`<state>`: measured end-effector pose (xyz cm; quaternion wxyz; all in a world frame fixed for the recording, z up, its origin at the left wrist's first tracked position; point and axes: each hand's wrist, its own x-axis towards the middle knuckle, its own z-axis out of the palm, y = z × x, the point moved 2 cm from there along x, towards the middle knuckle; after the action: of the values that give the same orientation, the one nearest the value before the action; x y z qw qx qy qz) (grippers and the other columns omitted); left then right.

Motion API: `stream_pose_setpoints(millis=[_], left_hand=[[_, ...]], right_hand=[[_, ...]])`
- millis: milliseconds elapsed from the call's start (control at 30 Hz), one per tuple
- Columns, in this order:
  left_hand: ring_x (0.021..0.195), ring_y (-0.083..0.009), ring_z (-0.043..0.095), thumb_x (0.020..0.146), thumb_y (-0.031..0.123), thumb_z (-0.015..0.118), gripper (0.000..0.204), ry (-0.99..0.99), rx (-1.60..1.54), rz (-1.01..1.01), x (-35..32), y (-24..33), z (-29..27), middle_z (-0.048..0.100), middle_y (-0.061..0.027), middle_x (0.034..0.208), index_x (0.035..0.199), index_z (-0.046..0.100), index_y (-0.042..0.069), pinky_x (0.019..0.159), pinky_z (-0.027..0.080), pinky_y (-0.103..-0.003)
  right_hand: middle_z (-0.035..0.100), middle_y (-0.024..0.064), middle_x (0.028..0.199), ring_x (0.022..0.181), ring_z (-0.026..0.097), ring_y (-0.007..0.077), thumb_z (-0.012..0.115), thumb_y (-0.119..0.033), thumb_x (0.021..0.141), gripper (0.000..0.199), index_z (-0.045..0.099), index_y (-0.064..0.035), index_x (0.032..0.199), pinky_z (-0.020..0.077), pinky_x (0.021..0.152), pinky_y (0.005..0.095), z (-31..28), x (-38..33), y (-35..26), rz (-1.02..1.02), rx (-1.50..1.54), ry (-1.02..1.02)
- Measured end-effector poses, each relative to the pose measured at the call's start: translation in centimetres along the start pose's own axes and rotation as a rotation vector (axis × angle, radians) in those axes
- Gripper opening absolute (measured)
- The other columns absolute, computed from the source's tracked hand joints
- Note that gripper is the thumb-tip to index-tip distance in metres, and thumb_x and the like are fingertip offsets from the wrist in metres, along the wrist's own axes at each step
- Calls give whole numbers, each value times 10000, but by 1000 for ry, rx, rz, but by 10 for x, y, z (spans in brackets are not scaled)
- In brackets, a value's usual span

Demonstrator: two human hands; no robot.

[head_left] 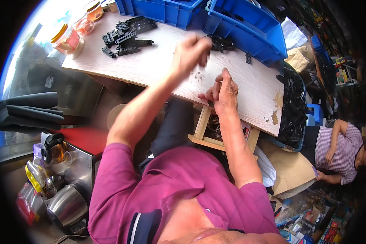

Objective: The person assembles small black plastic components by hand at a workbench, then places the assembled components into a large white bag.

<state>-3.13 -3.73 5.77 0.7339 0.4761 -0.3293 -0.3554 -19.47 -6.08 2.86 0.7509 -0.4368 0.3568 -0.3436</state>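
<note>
My left hand (191,53) is raised over the white table (158,61), its fingers curled and smeared by motion; whatever they hold, if anything, is hidden. Just beyond it lies a small heap of black plastic parts (222,43). My right hand (223,92) is above the table's near edge, fingers bent together and a fingertip pointing away from me. A small dark bit (210,104) shows beside its lower fingers, too small to name. Farther left on the tabletop is a larger group of ribbed black plastic pieces (128,36). One small black piece (248,57) lies to the right.
Blue plastic crates (248,34) line the far side. Lidded jars (65,38) stand at the left end. An open wooden drawer (209,140) is under the near edge. At right are a tub of black parts (295,110) and another person (339,152) beside a brown sack (288,166).
</note>
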Motion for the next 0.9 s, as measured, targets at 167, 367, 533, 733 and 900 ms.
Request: stream_pose_setpoints(millis=[167, 367, 533, 733, 900], left_hand=[[772, -245, 644, 867, 398, 666, 635, 266, 627, 65, 79, 98, -28, 667, -157, 911, 1324, 469, 3, 740, 515, -358], [983, -307, 615, 782, 161, 633, 305, 232, 1672, 547, 18, 45, -104, 677, -78, 996, 1081, 662, 106, 844, 512, -393], [1085, -284, 563, 770, 119, 666, 361, 136, 1890, 422, -17, 21, -139, 637, -68, 1135, 1129, 640, 95, 873, 474, -411], [1157, -291, 517, 764, 57, 655, 452, 41, 1677, 601, -11, -3, -128, 581, -87, 1223, 1211, 591, 80, 909, 437, -418], [1150, -330, 512, 758, 34, 654, 472, -88, 1490, 631, -3, -18, -92, 574, -130, 1202, 1223, 583, 67, 940, 439, -432]], right_hand=[[385, 7, 435, 374, 490, 159, 600, -428, 925, 433, 475, -14, 913, 584, 496, 420, -8, 0, 0, 9, -18, -22], [432, 8, 454, 407, 542, 160, 624, -228, 913, 241, 477, -43, 960, 589, 509, 445, -33, 13, 0, 26, 54, -40], [445, 9, 491, 449, 562, 178, 633, -182, 895, 189, 494, -64, 944, 591, 540, 464, -43, 28, -20, 5, -92, 82], [435, 12, 520, 457, 536, 162, 637, -161, 882, 176, 531, -41, 956, 592, 524, 427, -81, 63, -42, -24, -255, 390], [467, 53, 599, 483, 547, 176, 695, -167, 838, 255, 566, -4, 987, 578, 468, 403, -100, 90, -63, -43, -437, 566]])
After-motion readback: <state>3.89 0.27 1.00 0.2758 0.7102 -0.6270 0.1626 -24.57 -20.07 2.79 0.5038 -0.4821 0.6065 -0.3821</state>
